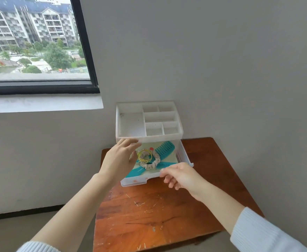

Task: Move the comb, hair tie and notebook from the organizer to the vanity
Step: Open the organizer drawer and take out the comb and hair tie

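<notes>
White sleeves nearest camera. Right hand (180,176) loosely curled, fingertips at front rim of pulled-out drawer (140,180), gripping nothing. Left hand (119,159) open, fingers against organizer (149,122) front edge. Inside drawer: teal comb (164,149), white scrunchie hair tie (151,165), yellow elastics (144,155), pale notebook (170,158) beneath. Organizer sits on scratched wooden tabletop (149,215).
</notes>
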The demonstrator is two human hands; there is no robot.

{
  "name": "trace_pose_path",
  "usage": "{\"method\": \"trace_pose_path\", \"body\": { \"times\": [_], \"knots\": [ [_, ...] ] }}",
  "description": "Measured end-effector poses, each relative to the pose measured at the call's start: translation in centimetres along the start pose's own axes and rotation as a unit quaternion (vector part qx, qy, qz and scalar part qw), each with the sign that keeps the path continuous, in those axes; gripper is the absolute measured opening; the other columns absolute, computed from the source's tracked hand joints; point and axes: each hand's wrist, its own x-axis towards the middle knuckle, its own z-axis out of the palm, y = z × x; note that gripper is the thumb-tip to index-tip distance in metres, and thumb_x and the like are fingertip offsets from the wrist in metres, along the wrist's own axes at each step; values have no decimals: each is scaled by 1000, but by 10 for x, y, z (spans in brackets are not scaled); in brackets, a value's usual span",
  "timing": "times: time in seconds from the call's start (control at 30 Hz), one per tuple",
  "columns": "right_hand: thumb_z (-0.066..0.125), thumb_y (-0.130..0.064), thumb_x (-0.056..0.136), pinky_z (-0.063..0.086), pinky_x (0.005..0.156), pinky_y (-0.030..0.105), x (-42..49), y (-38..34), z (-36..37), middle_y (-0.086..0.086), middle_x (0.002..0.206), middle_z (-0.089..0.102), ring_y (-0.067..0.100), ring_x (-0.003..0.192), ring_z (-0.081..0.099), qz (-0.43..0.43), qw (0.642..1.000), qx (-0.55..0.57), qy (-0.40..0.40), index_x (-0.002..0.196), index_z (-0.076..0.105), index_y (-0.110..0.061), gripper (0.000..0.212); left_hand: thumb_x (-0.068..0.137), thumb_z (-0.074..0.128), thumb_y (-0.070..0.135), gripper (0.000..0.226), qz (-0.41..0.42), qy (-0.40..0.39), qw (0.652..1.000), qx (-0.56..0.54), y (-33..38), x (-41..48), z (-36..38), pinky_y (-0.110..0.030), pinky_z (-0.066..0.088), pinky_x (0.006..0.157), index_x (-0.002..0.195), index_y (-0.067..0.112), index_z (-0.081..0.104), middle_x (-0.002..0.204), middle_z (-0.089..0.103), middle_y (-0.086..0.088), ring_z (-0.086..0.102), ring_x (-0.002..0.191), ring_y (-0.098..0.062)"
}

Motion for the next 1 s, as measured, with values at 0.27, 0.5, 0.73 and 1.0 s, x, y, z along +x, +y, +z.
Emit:
{"method": "trace_pose_path", "body": {
  "times": [0.27, 0.5, 0.73, 1.0],
  "knots": [
    [74, -22, 77, 53, 80, 28, 53, -46, 12, -1, 111, 53, 16, 94, 55, -187, 893, -409, -18, 113, 62, -22, 38, 85, 54, 20, 36, -36, -159, 978, 132, 1, 5, 5, -31, 49, 91, 119, 16, 66, 122, 66, 1, 47, 117, -17],
    [68, -25, 79, 46, 66, 33, 70, -47, 14, 1, 98, 55, 23, 84, 57, -189, 856, -480, -33, 87, 66, -15, 12, 85, 58, 34, 34, -34, -225, 961, 158, 4, 12, 9, -30, 49, 81, 114, 17, 67, 110, 69, -1, 59, 101, -20],
    [60, -27, 80, 44, 54, 27, 60, -59, -15, -2, 83, 64, 15, 74, 59, -233, 890, -385, 76, 82, 64, -21, 8, 75, 65, 42, 49, -21, -287, 948, 139, 16, 28, 11, -29, 44, 58, 117, 17, 61, 105, 61, -4, 57, 86, -21],
    [67, -26, 75, 48, 58, 28, 47, -59, -47, -7, 71, 63, 13, 69, 60, -242, 920, -270, 148, 75, 67, -21, 5, 74, 66, 23, 42, -38, -308, 941, 131, 34, 47, 27, -32, 53, 68, 112, 8, 57, 105, 67, -7, 64, 91, -26]
  ]
}}
